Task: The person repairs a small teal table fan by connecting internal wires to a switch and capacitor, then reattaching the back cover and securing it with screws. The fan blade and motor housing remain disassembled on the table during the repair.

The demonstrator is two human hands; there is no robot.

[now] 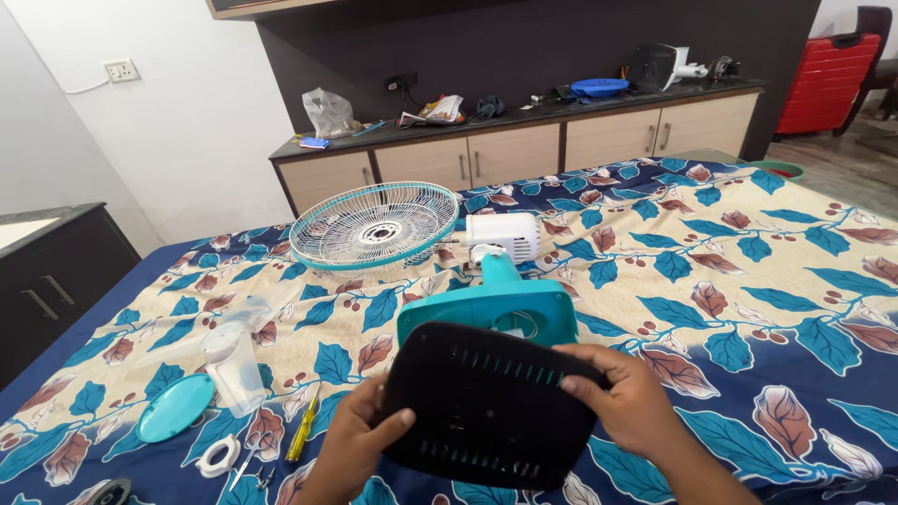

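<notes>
Black vented base plate [486, 407] held over teal fan base [491, 309], on the bed [748, 281]. Left hand [360, 440] grips its left edge, right hand [622, 397] its upper right; fingers curled. Yellow screwdriver [304, 428] just left of left hand; fan grille [374, 224] beyond.

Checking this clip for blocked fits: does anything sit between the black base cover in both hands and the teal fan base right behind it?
Nothing visible does. The black base cover, held by the left hand and right hand, overlaps the front of the teal fan base. Their contact edge is hidden behind the cover.
</notes>
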